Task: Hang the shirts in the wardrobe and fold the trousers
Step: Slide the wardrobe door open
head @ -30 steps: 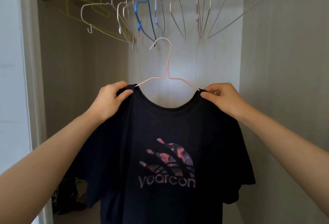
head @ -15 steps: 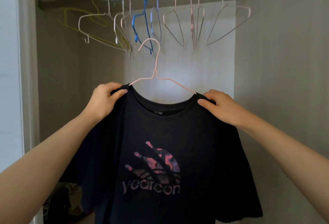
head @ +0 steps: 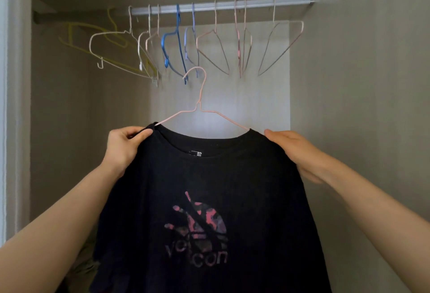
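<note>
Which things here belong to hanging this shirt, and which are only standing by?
In use: black T-shirt on the pink hanger; left hand and right hand, each gripping a shoulder; wardrobe rail, not yet reached.
Idle: blue hangers, yellow hanger and pale wire hangers, all hanging bare.

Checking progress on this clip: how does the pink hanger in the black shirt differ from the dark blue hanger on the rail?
The pink hanger carries the black shirt; the dark blue hanger is bare. The pink hanger's hook is free below the rail; the dark blue hanger hangs on it. The pink hanger faces the camera; the dark blue hanger is turned sideways.
</note>
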`<state>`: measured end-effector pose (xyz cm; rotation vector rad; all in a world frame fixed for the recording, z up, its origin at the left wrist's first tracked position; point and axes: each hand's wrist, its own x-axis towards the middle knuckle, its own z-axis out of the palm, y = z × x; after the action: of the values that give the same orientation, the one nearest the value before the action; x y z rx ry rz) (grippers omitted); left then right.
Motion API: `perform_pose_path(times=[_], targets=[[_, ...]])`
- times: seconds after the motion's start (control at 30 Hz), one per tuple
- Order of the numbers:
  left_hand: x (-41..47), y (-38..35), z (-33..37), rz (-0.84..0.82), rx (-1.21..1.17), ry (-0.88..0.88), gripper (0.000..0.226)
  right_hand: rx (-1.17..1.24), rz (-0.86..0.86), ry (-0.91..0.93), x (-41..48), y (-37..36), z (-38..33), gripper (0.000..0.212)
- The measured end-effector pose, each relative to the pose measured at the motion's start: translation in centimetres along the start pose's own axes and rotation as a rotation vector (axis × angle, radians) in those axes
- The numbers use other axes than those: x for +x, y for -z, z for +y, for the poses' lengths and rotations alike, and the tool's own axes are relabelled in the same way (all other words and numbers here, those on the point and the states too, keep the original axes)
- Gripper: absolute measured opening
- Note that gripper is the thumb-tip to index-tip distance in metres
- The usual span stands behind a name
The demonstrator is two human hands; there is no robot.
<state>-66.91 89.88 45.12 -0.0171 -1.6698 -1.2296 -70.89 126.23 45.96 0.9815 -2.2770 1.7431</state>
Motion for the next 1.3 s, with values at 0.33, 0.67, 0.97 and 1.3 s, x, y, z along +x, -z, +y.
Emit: perform_pose_path(times=[0.33, 0.67, 0.97, 1.3], targets=[[1.1, -5.8, -2.2, -0.068, 0.246, 0.103, 0.016, 0.280, 0.173, -0.254, -2.4, 1.1, -0.9, 0.030], [-3.3, -15.1, -0.2, -0.518, 0.178, 0.021, 0.040, 0.503, 0.480, -0.326, -3.9, 2.4, -2.7, 0.027], [-11.2, -19.1, 7.1, -1.004, -0.112, -0.127, 0.060, 0.415, 0.622, -0.231, -2.2, 3.3, -5.8, 0.026], [-13.3, -24.9, 10.2, -0.897, 0.026, -0.107, 0.133, 0.301, 0.680, -0.168, 0.9, 5.0, -7.3, 0.031]])
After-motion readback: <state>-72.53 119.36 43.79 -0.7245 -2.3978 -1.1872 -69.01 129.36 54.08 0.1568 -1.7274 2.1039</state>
